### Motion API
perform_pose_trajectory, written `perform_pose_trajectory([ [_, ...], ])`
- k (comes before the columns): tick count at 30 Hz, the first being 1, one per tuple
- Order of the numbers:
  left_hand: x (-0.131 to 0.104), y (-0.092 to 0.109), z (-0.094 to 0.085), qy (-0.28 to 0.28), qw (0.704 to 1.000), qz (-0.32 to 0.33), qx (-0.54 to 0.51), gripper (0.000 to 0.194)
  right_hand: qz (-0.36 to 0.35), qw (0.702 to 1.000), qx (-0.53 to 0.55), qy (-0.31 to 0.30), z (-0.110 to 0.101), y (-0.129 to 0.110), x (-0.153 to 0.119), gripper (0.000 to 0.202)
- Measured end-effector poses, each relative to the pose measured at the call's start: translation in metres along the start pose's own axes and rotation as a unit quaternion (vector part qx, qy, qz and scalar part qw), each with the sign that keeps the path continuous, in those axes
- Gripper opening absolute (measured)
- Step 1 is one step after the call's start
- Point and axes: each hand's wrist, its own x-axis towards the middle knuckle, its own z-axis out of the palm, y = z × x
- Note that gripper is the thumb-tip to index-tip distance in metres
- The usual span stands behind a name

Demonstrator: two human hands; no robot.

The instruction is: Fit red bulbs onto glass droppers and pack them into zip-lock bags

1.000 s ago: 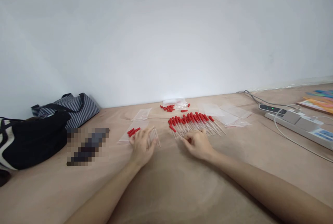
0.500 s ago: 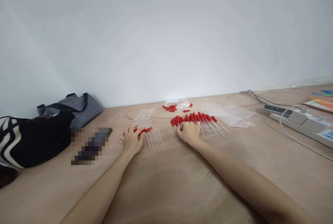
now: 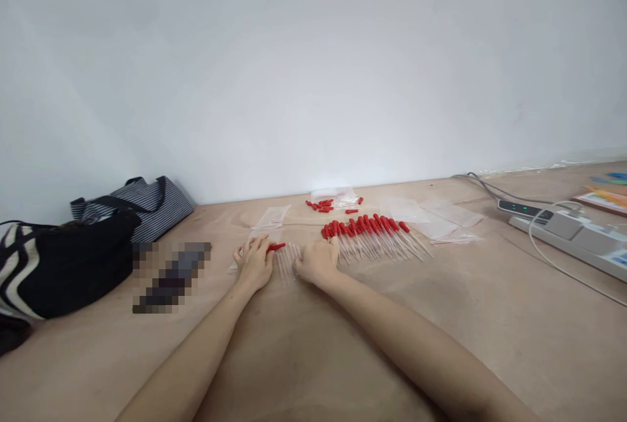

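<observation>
Where my left hand (image 3: pixel 255 263) rests: beside red cap (image 3: pixel 275 247), fingers spread
My right hand (image 3: pixel 317 262): curled by tubes (image 3: pixel 285 264), grip I can't tell
Tubes: clear, lined up

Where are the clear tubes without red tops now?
In the head view, the clear tubes lie left of centre, between the left hand and the right hand.

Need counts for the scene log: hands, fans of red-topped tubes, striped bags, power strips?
Left hand plus right hand: 2
Fan of red-topped tubes: 1 (tubes overlap, not counted singly)
Striped bag: 1
Power strip: 1
Total: 5
</observation>
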Motion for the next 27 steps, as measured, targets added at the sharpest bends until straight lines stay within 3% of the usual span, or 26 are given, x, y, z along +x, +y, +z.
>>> perform_pose_trajectory([
  [9,0.002,0.002,-0.002,0.008,0.997,0.079,-0.020,0.019,0.026,1.000,0.010,0.000,0.000,0.001,0.003,0.026],
  [13,-0.001,0.005,-0.004,0.067,0.994,0.085,-0.027,0.025,-0.007,0.995,0.047,0.089,0.000,0.017,-0.009,0.024],
  [17,-0.010,0.018,-0.010,0.132,0.984,0.085,-0.081,0.027,-0.088,0.969,0.109,0.204,0.002,0.059,-0.031,0.019],
  [19,-0.018,0.033,-0.016,0.105,0.976,0.110,-0.155,0.026,-0.124,0.956,0.141,0.224,0.001,0.085,-0.046,0.018],
  [23,-0.041,0.070,-0.026,0.004,0.939,0.145,-0.312,0.020,-0.177,0.946,0.189,0.196,-0.006,0.126,-0.074,0.017],
  [27,-0.060,0.095,-0.030,-0.114,0.907,0.144,-0.378,0.017,-0.219,0.944,0.184,0.162,-0.017,0.135,-0.088,0.021],
])
